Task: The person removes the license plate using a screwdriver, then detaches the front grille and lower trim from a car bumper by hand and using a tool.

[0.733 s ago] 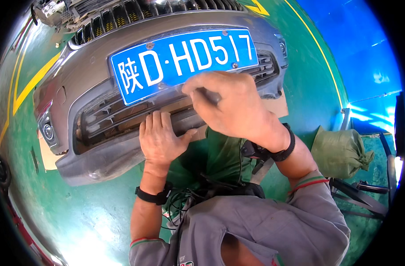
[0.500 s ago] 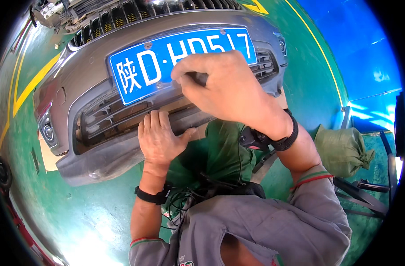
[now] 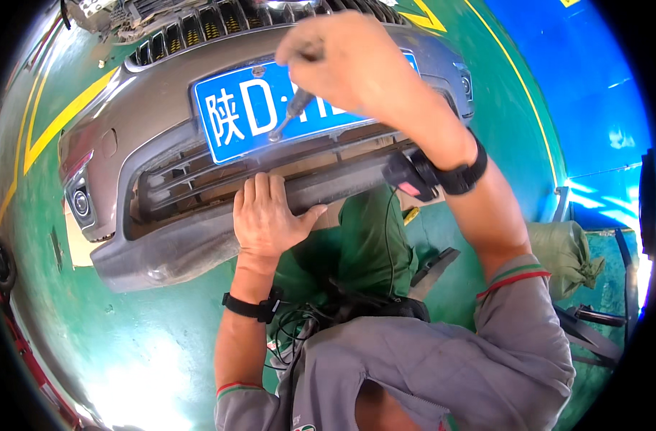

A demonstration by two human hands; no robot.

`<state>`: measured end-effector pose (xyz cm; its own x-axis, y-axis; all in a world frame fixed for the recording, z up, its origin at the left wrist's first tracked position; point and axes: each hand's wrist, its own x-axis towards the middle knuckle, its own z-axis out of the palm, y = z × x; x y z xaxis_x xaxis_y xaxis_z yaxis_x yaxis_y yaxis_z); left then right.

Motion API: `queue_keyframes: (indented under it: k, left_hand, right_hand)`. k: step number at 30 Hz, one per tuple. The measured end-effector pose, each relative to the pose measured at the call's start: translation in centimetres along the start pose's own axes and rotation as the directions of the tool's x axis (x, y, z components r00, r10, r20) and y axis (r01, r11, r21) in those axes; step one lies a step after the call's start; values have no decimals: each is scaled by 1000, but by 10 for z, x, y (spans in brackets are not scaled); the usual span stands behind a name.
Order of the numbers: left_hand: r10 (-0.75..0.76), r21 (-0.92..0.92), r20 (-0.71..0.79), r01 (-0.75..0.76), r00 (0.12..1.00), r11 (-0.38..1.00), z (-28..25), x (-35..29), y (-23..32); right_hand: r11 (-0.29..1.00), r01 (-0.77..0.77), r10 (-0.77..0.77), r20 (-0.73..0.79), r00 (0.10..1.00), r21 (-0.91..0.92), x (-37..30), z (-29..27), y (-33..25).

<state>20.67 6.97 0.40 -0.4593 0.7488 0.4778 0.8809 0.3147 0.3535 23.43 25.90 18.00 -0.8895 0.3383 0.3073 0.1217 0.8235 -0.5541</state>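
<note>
The right hand (image 3: 342,68), nearer the licence plate (image 3: 260,111), had fingers curled around a screwdriver (image 3: 296,107), slanting down-left to a lower screw (image 3: 273,137). The left hand (image 3: 266,219), fingers together, thumb spread, rested on the front bumper's lower lip (image 3: 188,233).

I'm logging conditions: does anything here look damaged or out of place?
The bumper lies detached on cardboard, and its dark lower lip looks scuffed, with pale marks left of the left hand.
</note>
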Motion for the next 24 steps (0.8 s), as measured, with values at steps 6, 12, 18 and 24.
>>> queue_keyframes:
  k: [6,12,18,24]
  left_hand:
    - [-24,-2,57,24,998,1000,-6,3,7]
    - [-14,24,25,14,1000,1000,-2,1,4]
    - [-10,26,31,10,999,1000,0,1,6]
    - [-10,36,19,9,1000,999,-1,-2,4]
  right_hand:
    - [983,143,-161,-163,973,-116,-47,4,-5]
    - [995,-25,25,6,1000,-102,16,-4,4]
    - [998,-69,64,236,970,12,65,-11,5]
    - [959,-235,162,370,915,159,100,13,47]
